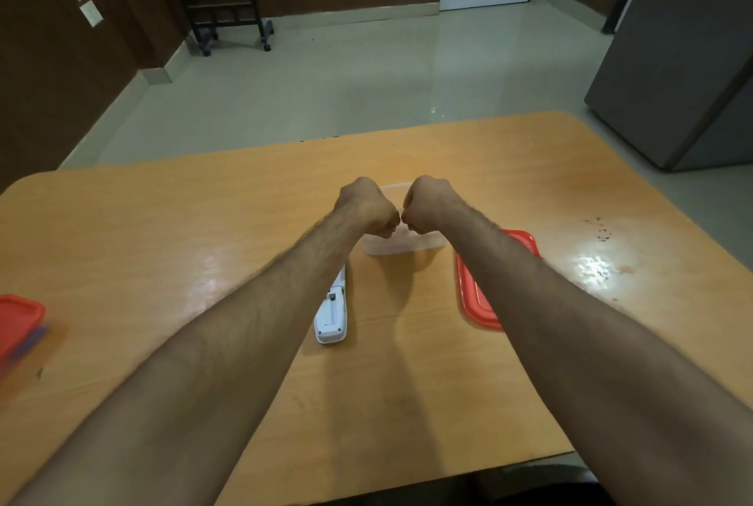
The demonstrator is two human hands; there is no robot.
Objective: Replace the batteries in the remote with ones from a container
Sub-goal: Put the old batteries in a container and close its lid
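A white remote (332,314) lies face down on the wooden table (203,228), its battery bay uncovered, partly under my left forearm. Beyond it stands a clear plastic container (401,247) with no lid on; its contents are hidden by my hands. My left hand (366,208) and my right hand (428,204) hover over the container as closed fists, knuckles almost touching. Nothing shows in either fist. A red lid (476,293) lies on the table right of the container, partly under my right forearm.
A second container with a red lid (18,326) sits at the table's left edge. Dark specks and glare mark the table's right side (599,236). Beyond the table are a tiled floor, a black wheeled rack (228,16) and a grey cabinet (684,57).
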